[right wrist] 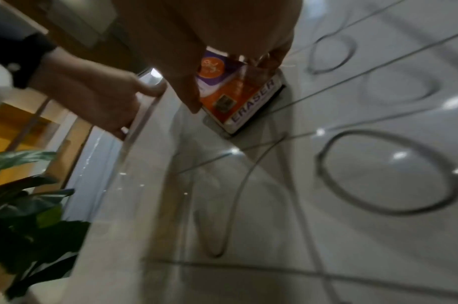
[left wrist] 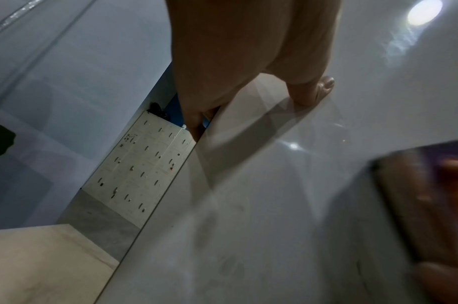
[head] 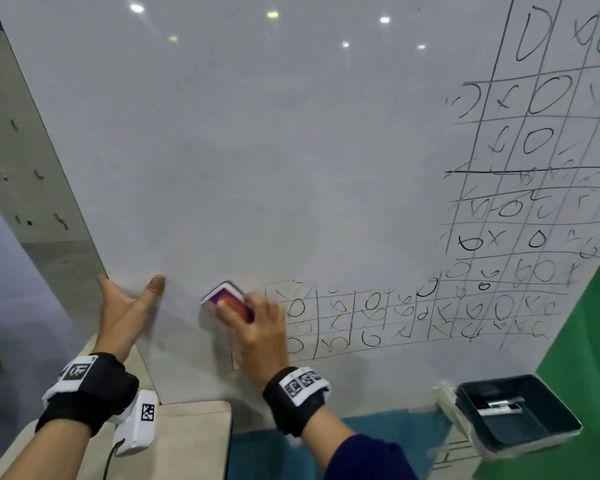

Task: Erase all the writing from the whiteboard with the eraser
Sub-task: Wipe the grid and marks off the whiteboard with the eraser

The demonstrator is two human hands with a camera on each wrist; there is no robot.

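Whiteboard [head: 243,161] stands upright, left and centre already wiped to a faint grey haze; grids of noughts and crosses [head: 520,216] remain down the right side and in a band along the lower edge.

Eraser [head: 230,301] — orange and purple label, dark felt face — lies flat against the board at the left end of that lower band, just beside the first surviving grid cells. Right hand [head: 257,336] grips it from above: thumb on one long side, fingers curled over the other, palm bearing down. Likely held so to keep the whole felt in contact and put weight behind the stroke.

Left hand [head: 123,311] is at the board's left edge, well apart from the eraser. Thumb [head: 156,285] spread wide and laid on the front face; the fingers go round the edge to the back, apparently clasping it, though the wrist view is too dim to be sure how tightly. Purpose, by my reading: brace the panel so it does not shift under the rubbing.

Dark tray [head: 520,415] with a marker in it sits at the lower right, below the board, clear of the work.

Judgement: task perhaps half done. Lower band comes next — strokes rightward from the eraser's present spot — then the tall right-hand grids.
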